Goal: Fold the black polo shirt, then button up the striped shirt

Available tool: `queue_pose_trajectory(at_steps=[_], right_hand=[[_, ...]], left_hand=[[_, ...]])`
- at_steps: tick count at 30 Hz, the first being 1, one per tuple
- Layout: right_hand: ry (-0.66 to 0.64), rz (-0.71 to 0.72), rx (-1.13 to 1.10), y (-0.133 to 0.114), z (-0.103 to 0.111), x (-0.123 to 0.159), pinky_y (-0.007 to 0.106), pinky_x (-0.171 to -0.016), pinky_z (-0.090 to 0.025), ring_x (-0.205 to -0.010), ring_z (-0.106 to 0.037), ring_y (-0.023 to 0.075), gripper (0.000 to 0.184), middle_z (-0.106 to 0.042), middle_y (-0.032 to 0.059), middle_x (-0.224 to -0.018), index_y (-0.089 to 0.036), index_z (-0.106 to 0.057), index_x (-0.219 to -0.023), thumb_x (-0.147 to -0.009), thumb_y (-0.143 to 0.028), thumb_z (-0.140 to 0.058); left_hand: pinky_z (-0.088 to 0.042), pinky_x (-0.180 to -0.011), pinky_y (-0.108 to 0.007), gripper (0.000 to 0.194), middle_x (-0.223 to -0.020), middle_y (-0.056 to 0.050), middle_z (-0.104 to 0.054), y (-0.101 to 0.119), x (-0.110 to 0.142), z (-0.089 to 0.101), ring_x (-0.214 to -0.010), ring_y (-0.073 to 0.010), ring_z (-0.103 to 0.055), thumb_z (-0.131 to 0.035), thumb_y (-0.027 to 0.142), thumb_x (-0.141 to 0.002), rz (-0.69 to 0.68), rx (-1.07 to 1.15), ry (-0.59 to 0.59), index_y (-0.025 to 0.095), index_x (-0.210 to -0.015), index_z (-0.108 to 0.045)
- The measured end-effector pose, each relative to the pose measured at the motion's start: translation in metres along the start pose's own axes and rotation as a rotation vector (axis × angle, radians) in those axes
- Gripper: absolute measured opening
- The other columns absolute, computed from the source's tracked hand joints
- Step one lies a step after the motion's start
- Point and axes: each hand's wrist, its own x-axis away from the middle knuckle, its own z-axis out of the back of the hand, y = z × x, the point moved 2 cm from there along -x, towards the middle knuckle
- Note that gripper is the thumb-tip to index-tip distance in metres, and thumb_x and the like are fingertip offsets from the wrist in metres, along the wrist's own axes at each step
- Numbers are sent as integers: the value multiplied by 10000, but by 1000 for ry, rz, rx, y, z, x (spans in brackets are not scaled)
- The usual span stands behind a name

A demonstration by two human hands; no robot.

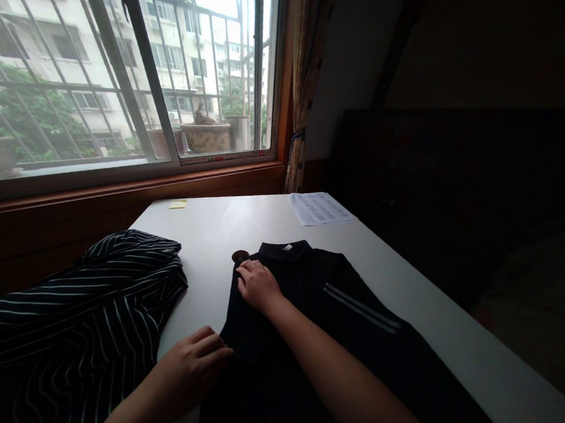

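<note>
A black shirt point(341, 337) with a collar and two grey stripes lies flat on the white table point(244, 224). My right hand point(257, 285) rests on its upper left part near the collar, fingers curled and pinching the fabric edge. My left hand point(193, 370) sits at the shirt's left edge lower down, fingers bent onto the fabric there. A small dark round thing point(239, 255) lies just beyond my right hand.
A dark garment with thin white stripes point(77, 338) is heaped at the table's left. A printed sheet point(319, 207) lies at the far right corner, a yellow note point(177, 205) at the far edge. Behind are a barred window point(116, 81), a wooden sill and a curtain point(308, 72).
</note>
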Motion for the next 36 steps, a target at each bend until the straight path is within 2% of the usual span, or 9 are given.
queue_pose_trajectory(at_steps=[6, 10, 13, 17, 20, 22, 25, 30, 36], right_hand=[[10, 6, -32, 2, 2, -2, 319, -922, -443, -1080, -558, 218, 253, -664, 58, -1169, -213, -683, -1139, -919, -268, -570], [38, 5, -38, 11, 18, -4, 287, -926, -423, -987, -593, 180, 200, -702, 27, -1046, -236, -708, -1033, -960, -262, -524], [104, -58, -4, 39, 42, -2, 294, -938, -404, -991, -584, 188, 239, -692, 39, -1039, -227, -691, -1023, -993, -274, -459], [202, -248, 98, 105, 72, 12, 336, -936, -389, -1005, -555, 234, 313, -655, 106, -1012, -172, -673, -992, -1003, -219, -363], [215, -378, 175, 154, 82, 32, 360, -910, -392, -965, -547, 258, 285, -636, 136, -980, -154, -682, -959, -963, -180, -397], [188, -404, 203, 176, 81, 46, 360, -921, -391, -976, -544, 263, 227, -642, 136, -998, -157, -697, -962, -920, -169, -474], [148, -388, 221, 196, 76, 59, 351, -959, -384, -1026, -534, 263, 226, -650, 117, -1062, -166, -706, -1038, -892, -177, -533], [113, -371, 234, 216, 73, 66, 352, -982, -378, -1062, -531, 258, 276, -642, 114, -1118, -165, -697, -1121, -905, -190, -527], [95, -363, 257, 230, 75, 69, 354, -982, -382, -1062, -533, 260, 303, -635, 113, -1151, -171, -687, -1169, -923, -216, -516]], left_hand=[[-557, -726, -325, 356, -988, -79, -630, 2, -2, 1, -879, -199, -582, -502, 58, -914, -4, -28, 40, 222, -1206, -622], [-577, -746, -320, 372, -995, -77, -635, 5, -3, 2, -898, -200, -591, -514, 59, -908, 13, -44, 45, 233, -1217, -628], [-589, -769, -330, 380, -1012, -81, -644, 4, -3, -1, -919, -205, -596, -503, 59, -913, -7, -58, 56, 231, -1228, -627], [-601, -861, -338, 391, -1090, -79, -656, 3, -6, -5, -1016, -208, -608, -511, 87, -925, -38, -93, 108, 243, -1267, -618], [-559, -1005, -388, 379, -1275, -74, -622, 6, -10, -7, -1216, -233, -553, -530, 129, -943, -40, -132, 125, 244, -1296, -605], [-529, -1056, -423, 391, -1375, -71, -577, 8, -12, -9, -1305, -252, -500, -548, 164, -948, -38, -156, 115, 235, -1331, -582], [-517, -1072, -430, 442, -1423, -69, -551, 10, -13, -14, -1338, -255, -484, -574, 216, -950, -26, -157, 93, 233, -1389, -535], [-489, -1091, -453, 488, -1455, -72, -528, 15, -15, -22, -1363, -263, -471, -572, 264, -961, -9, -134, 114, 246, -1440, -484], [-427, -1124, -520, 528, -1483, -61, -501, 30, -31, -14, -1374, -263, -462, -560, 350, -975, 4, -167, 2, 268, -1478, -423]])
